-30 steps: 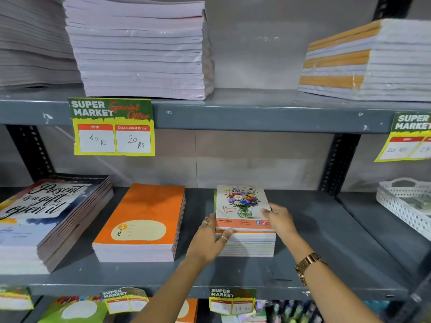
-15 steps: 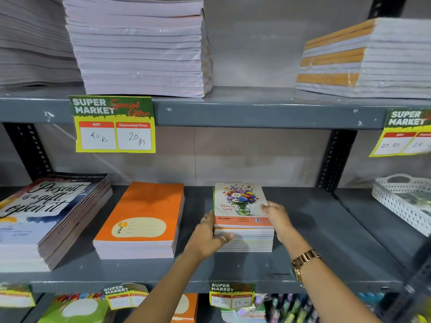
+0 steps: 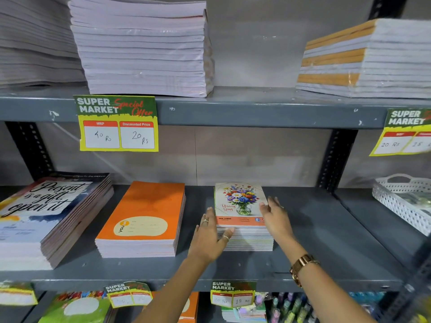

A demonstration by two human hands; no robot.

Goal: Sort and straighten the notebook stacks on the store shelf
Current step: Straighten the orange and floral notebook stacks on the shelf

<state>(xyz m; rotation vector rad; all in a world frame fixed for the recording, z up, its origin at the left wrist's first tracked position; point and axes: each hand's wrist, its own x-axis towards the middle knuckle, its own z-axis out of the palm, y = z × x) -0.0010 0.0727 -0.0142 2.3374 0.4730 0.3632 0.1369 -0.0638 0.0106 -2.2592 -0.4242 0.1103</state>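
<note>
A small stack of floral-cover notebooks (image 3: 238, 201) sits mid-shelf on the grey middle shelf (image 3: 326, 234). My left hand (image 3: 210, 236) lies flat against the stack's left side, thumb at its front corner. My right hand (image 3: 276, 217) rests at the stack's right edge with fingers spread. Neither hand lifts anything. To the left lies an orange notebook stack (image 3: 144, 213), squared up, and further left a larger stack with "Present is a gift" covers (image 3: 46, 206), fanned slightly.
The upper shelf holds tall white-edged notebook stacks (image 3: 144, 50) and an orange-banded stack (image 3: 373, 59). A white plastic basket (image 3: 401, 201) stands at the right. Price tags (image 3: 116, 123) hang from shelf edges. More notebooks and pens fill the shelf below.
Both hands have loosened from the floral stack: the right hand slid back along its right edge and spread its fingers. The stack stays in place.
</note>
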